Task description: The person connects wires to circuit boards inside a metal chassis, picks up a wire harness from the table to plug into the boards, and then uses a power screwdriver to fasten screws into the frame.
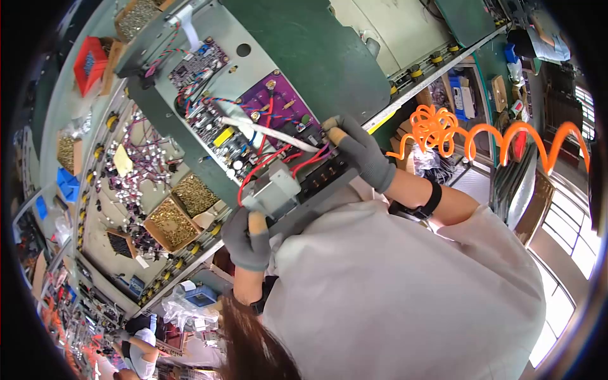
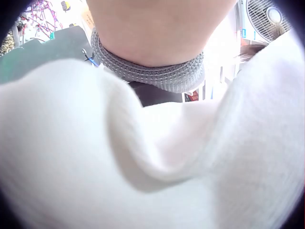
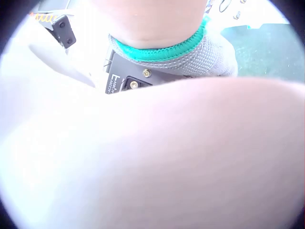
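An open metal chassis (image 1: 235,84) lies tilted across the bench in the head view, its dark end panel (image 1: 315,201) facing the person. Inside it sit a purple circuit board (image 1: 263,95), a power board (image 1: 218,136), a silver metal box (image 1: 273,190) and red and white wires. My left hand (image 1: 247,240), in a grey glove with tan fingertips, grips the panel's left end. At the other end my right hand (image 1: 362,153), gloved alike, holds the chassis corner. The wrist views show mostly pale cloth and glove cuffs; printed panel lettering (image 3: 113,84) shows in the right one.
Boxes of small brass parts (image 1: 171,223) and a heap of wire connectors (image 1: 136,164) lie to the left. A red bin (image 1: 89,66) stands at upper left. An orange coiled hose (image 1: 484,142) hangs at the right. Green matting (image 1: 304,57) covers the bench behind the chassis.
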`<state>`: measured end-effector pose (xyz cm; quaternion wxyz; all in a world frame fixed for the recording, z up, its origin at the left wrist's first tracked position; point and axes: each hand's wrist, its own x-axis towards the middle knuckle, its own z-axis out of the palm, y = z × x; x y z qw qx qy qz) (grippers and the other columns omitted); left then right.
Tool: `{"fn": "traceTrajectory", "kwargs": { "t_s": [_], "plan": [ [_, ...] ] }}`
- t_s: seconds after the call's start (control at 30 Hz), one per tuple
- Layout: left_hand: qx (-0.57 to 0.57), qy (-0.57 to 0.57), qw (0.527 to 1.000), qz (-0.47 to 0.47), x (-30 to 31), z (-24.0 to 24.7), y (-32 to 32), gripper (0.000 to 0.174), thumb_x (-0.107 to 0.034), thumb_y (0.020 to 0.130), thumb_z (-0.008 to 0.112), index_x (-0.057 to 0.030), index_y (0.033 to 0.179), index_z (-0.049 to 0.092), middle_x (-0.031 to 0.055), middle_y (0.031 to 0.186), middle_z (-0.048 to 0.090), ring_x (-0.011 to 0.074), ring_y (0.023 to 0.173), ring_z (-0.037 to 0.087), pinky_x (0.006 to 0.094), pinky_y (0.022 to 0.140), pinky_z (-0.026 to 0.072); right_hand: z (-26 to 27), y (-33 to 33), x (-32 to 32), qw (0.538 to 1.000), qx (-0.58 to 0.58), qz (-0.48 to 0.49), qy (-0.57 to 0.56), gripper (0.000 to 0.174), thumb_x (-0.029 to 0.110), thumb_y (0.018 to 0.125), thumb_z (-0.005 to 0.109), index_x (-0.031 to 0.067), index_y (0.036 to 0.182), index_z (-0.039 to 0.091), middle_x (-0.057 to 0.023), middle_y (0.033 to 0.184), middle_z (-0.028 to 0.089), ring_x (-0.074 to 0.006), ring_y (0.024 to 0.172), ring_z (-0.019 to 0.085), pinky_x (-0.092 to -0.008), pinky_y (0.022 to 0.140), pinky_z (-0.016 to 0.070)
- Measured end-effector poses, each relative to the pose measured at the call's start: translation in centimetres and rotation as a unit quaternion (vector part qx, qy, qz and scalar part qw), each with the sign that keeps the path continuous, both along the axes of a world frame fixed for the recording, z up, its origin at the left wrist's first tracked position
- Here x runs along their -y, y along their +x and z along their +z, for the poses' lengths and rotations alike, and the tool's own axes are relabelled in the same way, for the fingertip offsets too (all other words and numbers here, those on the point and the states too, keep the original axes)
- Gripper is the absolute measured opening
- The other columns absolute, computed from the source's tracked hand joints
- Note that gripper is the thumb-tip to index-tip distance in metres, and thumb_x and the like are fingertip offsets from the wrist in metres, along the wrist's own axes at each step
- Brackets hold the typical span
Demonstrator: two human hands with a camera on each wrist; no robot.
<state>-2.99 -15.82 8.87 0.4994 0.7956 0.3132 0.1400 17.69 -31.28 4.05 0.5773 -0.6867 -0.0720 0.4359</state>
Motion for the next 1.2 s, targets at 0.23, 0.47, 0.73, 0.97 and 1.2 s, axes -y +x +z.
{"fn": "traceTrajectory", "kwargs": {
  "t_s": [0.23, 0.47, 0.73, 0.97, 1.2],
  "plan": [
    [-0.024, -0.142, 0.988, -0.051, -1.3, 0.5, -1.4, 0.019, -0.015, 0.087, 0.053, 0.0015, 0.078, 0.051, 0.0083, 0.066, 0.044, 0.0163, 0.062, 0.041, 0.0292, 0.056, 0.0354, 2.0, -0.3, 0.1, 0.999, -0.019, -0.037, 0.011, 0.025, 0.02, 0.092, 0.047, 0.0037, 0.108, 0.058, 0.0022, 0.085, 0.05, -0.0068, 0.07, 0.041, -0.0211, 0.063, 0.0366],
    [-0.009, -0.235, 0.972, -0.014, -1.6, -0.7, -2.9, 0.024, -0.022, 0.09, 0.049, -0.0003, 0.097, 0.056, 0.0034, 0.081, 0.056, 0.0095, 0.071, 0.051, 0.0224, 0.065, 0.0414, 4.7, -2.4, 0.4, 0.988, 0.104, -0.113, -0.015, 0.027, 0.017, 0.093, 0.046, 0.0017, 0.114, 0.053, -0.0059, 0.1, 0.059, -0.0112, 0.089, 0.056, -0.0259, 0.08, 0.0456],
    [-0.046, -0.342, 0.938, 0.04, -2.2, -4.2, -2.5, 0.043, -0.032, 0.088, 0.057, -0.0013, 0.117, 0.052, 0.0054, 0.095, 0.058, 0.0112, 0.081, 0.051, 0.0253, 0.069, 0.0435, 3.9, -3.4, 1.4, 0.924, 0.375, 0.027, 0.07, 0.03, 0.014, 0.091, 0.042, -0.0004, 0.114, 0.054, -0.0117, 0.111, 0.056, -0.0173, 0.101, 0.053, -0.0278, 0.089, 0.0407],
    [-0.114, -0.395, 0.911, 0.005, -4.2, -7.3, -0.9, 0.049, -0.033, 0.083, 0.063, -0.0043, 0.12, 0.049, 0.0024, 0.092, 0.057, 0.008, 0.071, 0.05, 0.0222, 0.062, 0.0425, 6.4, -5.2, -0.1, 0.921, 0.387, -0.003, -0.048, 0.028, 0.018, 0.091, 0.044, 0.0011, 0.111, 0.054, -0.0143, 0.111, 0.052, -0.023, 0.097, 0.053, -0.0292, 0.087, 0.0411],
    [0.07, -0.575, 0.803, 0.143, -8.7, -9.4, 3.4, 0.025, -0.032, 0.091, 0.053, -0.0113, 0.104, 0.056, -0.0001, 0.09, 0.062, 0.0106, 0.072, 0.058, 0.0257, 0.062, 0.0482, 9.0, -8.3, -3.8, 0.707, 0.675, 0.208, -0.011, 0.026, 0.02, 0.076, 0.063, 0.0103, 0.099, 0.06, -0.0112, 0.101, 0.053, -0.0284, 0.093, 0.052, -0.0416, 0.08, 0.0414]
  ]
}}
